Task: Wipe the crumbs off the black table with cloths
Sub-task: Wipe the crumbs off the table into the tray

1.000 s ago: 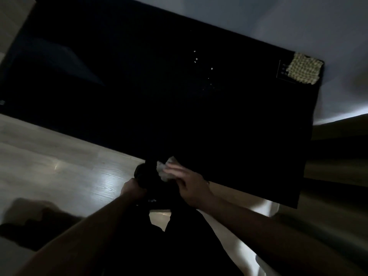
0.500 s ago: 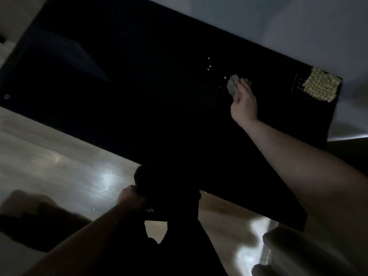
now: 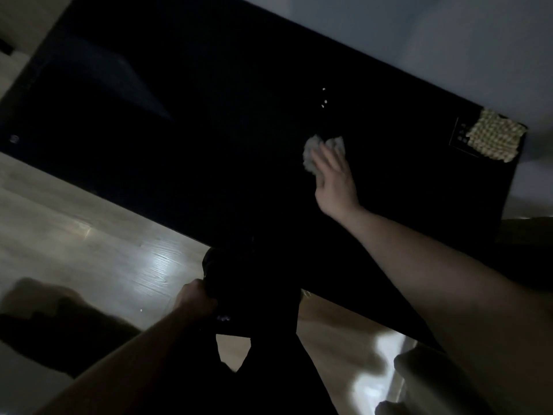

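Note:
The black table (image 3: 209,139) fills the upper middle of the dim head view. A few pale crumbs (image 3: 323,100) lie on it toward the far edge. My right hand (image 3: 335,178) presses flat on a crumpled pale cloth (image 3: 311,151) just below those crumbs. My left hand (image 3: 196,296) grips a dark object (image 3: 227,271) at the table's near edge; what that object is stays too dark to tell. A yellow checked cloth (image 3: 493,139) lies at the table's far right corner.
A small dark label or card (image 3: 460,136) sits beside the checked cloth. Light wooden floor (image 3: 104,244) runs along the near left of the table. A pale wall (image 3: 434,46) stands behind the table. My dark-clothed legs fill the bottom middle.
My right hand left the near edge, carried the pale cloth out to the crumbs, then slid back toward me. My left hand has stayed on the dark object.

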